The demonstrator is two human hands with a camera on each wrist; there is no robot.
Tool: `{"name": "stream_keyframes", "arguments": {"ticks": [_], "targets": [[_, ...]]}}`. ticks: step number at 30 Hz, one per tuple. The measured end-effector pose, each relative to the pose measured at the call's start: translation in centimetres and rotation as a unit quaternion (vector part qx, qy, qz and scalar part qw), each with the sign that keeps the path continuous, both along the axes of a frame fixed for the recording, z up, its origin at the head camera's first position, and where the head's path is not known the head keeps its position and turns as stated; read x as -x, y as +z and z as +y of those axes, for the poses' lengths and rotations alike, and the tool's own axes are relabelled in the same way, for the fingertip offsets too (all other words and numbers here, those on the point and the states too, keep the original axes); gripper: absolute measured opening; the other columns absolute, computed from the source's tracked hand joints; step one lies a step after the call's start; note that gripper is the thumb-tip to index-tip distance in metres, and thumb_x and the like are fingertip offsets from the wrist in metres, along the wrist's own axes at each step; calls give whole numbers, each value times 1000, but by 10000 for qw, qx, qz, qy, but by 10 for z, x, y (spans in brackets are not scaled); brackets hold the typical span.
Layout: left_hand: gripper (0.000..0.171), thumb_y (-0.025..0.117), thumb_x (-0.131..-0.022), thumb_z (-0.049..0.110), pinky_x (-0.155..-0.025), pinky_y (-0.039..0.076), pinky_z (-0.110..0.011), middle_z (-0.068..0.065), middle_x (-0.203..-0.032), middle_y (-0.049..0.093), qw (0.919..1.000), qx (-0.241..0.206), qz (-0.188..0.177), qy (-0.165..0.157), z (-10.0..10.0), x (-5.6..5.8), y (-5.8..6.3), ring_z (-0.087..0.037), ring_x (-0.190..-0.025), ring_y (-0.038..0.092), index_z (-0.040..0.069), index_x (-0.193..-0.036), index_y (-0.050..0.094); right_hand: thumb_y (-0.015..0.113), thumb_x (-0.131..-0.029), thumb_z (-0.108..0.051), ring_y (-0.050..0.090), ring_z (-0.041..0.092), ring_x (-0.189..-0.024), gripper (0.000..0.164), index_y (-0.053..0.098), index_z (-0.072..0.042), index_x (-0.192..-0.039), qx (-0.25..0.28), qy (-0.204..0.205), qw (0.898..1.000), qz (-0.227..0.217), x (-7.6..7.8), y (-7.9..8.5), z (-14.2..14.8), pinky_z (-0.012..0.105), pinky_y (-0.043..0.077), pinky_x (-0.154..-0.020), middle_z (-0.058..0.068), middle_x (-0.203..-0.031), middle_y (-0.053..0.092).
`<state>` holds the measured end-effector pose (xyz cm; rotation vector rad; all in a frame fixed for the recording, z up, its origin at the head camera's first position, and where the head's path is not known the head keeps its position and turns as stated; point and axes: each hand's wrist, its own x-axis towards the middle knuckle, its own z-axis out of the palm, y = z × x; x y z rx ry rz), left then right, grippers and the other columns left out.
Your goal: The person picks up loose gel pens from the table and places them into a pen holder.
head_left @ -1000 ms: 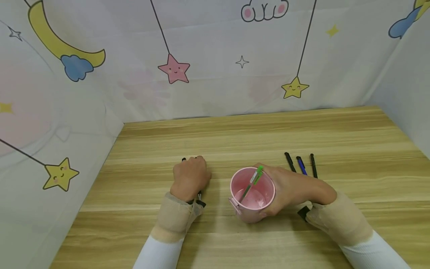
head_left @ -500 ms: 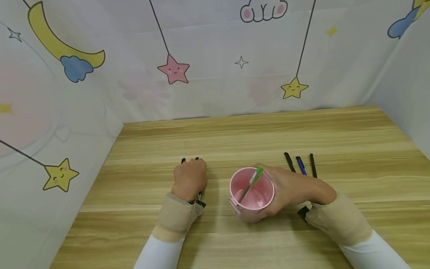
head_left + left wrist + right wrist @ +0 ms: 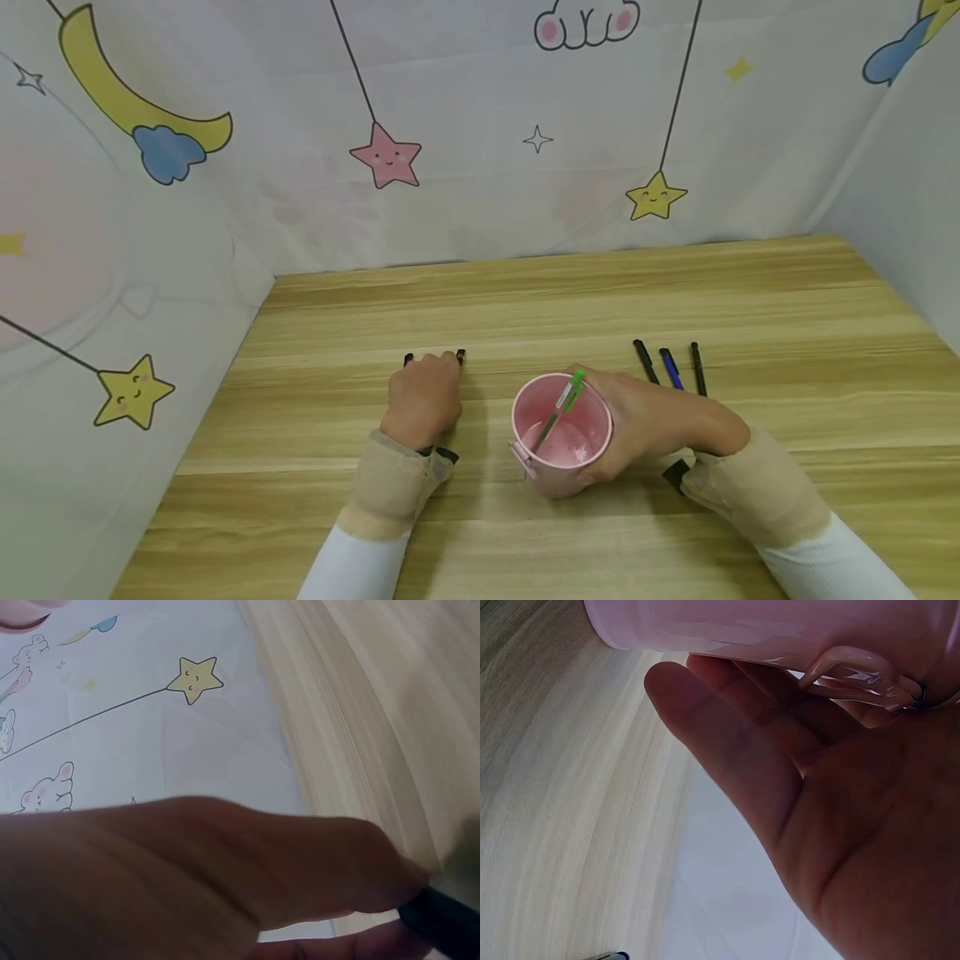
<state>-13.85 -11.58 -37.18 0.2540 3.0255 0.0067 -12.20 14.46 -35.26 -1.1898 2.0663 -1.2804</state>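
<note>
Apparently for steadiness, the right hand (image 3: pixel 637 417) grips the cup (image 3: pixel 558 481); left of it, the left hand (image 3: pixel 425 400) pinches a pen (image 3: pixel 445 921).

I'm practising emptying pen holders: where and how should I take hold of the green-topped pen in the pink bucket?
Likely best: pinch the green top from above, coming from the left. The pen leans with that end raised toward the far right, its lower part inside the bucket, and the right hand holds the bucket's right side.
</note>
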Motion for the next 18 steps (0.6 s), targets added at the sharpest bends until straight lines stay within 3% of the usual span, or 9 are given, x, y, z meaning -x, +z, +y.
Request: {"name": "stream_keyframes", "arguments": {"ticks": [8, 18], "targets": [[5, 55, -85, 3, -42, 50, -40, -15, -71, 60, 9991, -363, 148, -156, -1, 0, 0, -24, -53, 54, 1, -87, 59, 85, -60, -20, 55, 23, -103, 78, 44, -5, -125, -30, -37, 10000, 50, -4, 8, -2, 52, 48, -86, 3, -114, 58], [20, 57, -79, -1, -35, 42, -33, -14, -64, 56, 9952, -736, 507, -407, -2, 0, -3, -21, -44, 48, -3, -99, 59, 85, -61, -21, 55, 25, -103, 79, 43, -5, -126, 60, 24, 10000, -47, -3, 4, -2, 52, 48, -86, 6, -116, 58]]}}
